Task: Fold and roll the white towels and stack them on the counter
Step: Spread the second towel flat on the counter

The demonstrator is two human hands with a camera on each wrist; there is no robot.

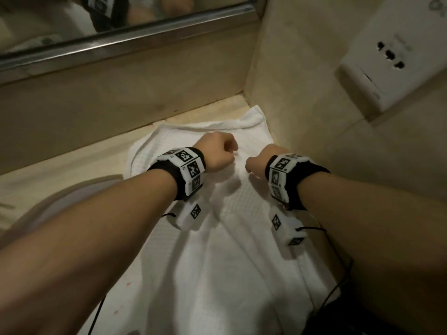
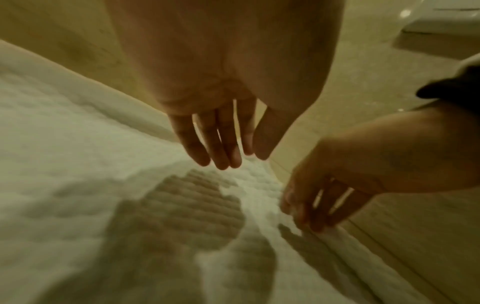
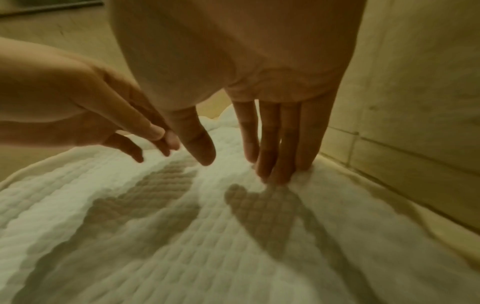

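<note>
The towel (image 1: 217, 238) looks soft and light; better to take its 12 o'clock edge. Left hand (image 2: 221, 131) and right hand (image 3: 259, 133) have straight fingers and hold nothing.

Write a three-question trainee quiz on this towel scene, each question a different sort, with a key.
1. True or false: the towel is already rolled.
2. The right hand is: A) gripping a fold, B) touching the towel with straight fingers, C) resting on the sink.
3. Fill in: the left hand holds ____.

Key: 1 false; 2 B; 3 nothing.
</note>
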